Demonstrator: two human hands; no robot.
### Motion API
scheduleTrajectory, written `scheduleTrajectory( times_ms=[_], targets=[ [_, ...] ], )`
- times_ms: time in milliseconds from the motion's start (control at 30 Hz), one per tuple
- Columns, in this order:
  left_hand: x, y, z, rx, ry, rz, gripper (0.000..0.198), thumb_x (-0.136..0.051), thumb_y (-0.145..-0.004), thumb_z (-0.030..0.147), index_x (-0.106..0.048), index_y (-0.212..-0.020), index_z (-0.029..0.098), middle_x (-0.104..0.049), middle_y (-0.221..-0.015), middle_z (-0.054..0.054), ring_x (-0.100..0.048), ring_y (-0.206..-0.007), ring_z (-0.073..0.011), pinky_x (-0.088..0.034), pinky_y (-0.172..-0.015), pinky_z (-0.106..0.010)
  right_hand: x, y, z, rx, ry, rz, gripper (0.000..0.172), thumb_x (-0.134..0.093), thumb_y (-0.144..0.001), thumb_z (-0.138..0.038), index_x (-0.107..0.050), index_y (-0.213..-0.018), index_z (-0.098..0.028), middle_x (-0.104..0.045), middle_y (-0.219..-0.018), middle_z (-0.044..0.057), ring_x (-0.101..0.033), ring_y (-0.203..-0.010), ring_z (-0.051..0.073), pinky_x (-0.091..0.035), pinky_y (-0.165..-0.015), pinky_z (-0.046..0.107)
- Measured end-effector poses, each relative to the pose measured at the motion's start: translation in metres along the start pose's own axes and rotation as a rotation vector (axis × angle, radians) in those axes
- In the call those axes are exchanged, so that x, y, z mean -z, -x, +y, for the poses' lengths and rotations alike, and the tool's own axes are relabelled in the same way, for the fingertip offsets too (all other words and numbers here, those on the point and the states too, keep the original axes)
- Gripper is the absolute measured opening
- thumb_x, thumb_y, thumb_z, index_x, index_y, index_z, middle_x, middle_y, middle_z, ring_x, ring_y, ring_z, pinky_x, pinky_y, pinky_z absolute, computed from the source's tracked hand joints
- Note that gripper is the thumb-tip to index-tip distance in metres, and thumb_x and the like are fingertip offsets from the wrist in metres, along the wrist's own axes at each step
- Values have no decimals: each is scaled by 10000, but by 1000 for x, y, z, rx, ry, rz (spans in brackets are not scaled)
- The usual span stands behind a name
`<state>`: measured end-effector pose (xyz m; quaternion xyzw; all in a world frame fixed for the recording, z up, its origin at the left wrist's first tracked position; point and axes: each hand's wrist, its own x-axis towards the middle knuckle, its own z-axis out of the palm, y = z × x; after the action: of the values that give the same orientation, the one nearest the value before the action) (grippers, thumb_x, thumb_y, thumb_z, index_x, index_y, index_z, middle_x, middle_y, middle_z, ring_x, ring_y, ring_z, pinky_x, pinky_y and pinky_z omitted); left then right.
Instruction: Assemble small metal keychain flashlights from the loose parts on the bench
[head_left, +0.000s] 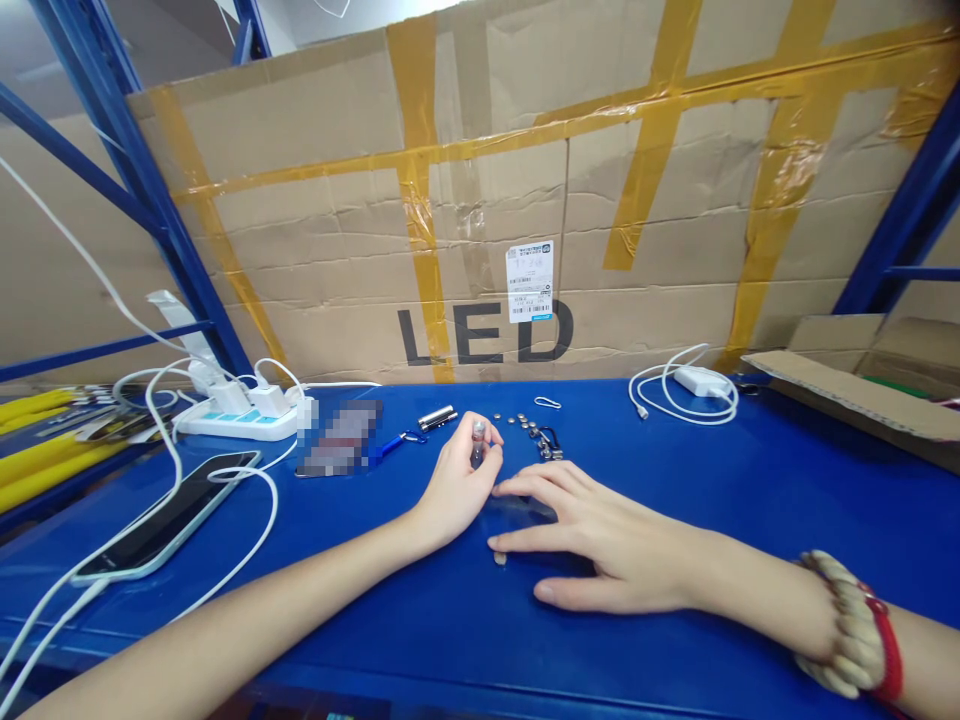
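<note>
My left hand (456, 480) is closed around a small cylinder (478, 446) with a silver end and a dark body, held upright above the blue tabletop. Just to the right, my right hand (600, 535) is open, palm down, with its fingers spread low over the surface. A small pale disc (500, 559) lies by a fingertip of that hand. Beyond both hands are several small silver discs (523, 420) and a dark clip with metal pieces (550, 445). A silver cylinder (437, 417) and a blue stick with a clip (397, 442) lie left of my left hand.
A silver wire loop (547, 403) lies at the back. On the left are a phone (169, 515), white cables and a power strip (240, 420). A white charger (705, 381) with coiled cable sits back right. A large cardboard box (337, 270) stands behind the blue table (750, 480).
</note>
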<state>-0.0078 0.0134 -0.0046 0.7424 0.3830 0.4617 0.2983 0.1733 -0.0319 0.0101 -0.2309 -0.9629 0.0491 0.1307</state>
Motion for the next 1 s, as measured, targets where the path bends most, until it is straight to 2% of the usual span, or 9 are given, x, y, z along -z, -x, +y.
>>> scheduleTrajectory(
  times_ms=[200, 433, 700, 1000],
  targets=[
    [0, -1, 0, -6, -3, 5, 81, -441, -806, 173, -378, -761, 197, -483, -804, 16, -393, -633, -102, -360, -639, -233, 2, -1, -4, 43, 21, 21, 430, -490, -864, -404, -490, -1272, -270, -423, -1303, 103, -337, -1193, 237, -276, -990, 434],
    [0, -1, 2, 8, -6, 2, 91, -440, -798, 207, -359, -756, 206, -492, -808, 8, -411, -659, -115, -360, -670, -243, 3, -3, -6, 149, 105, 3, 347, -442, -895, -396, -593, -1171, -250, -490, -1277, 80, -411, -1124, 228, -297, -954, 411],
    [0, -1, 1, 9, -6, 0, 92, -446, -792, 210, -360, -757, 208, -498, -820, 7, -415, -663, -116, -361, -678, -241, -1, -3, -5, 176, 129, 69, 382, -458, -876, -398, -585, -1178, -201, -510, -1253, 113, -443, -1105, 231, -323, -927, 397],
    [0, 0, 1, 11, -6, -2, 88, -444, -797, 198, -365, -762, 208, -504, -828, 9, -411, -655, -110, -354, -637, -228, -1, -2, -7, 306, 177, 167, 328, -440, -890, -371, -626, -1105, -208, -588, -1118, 90, -507, -964, 191, -355, -854, 343]
  ],
)
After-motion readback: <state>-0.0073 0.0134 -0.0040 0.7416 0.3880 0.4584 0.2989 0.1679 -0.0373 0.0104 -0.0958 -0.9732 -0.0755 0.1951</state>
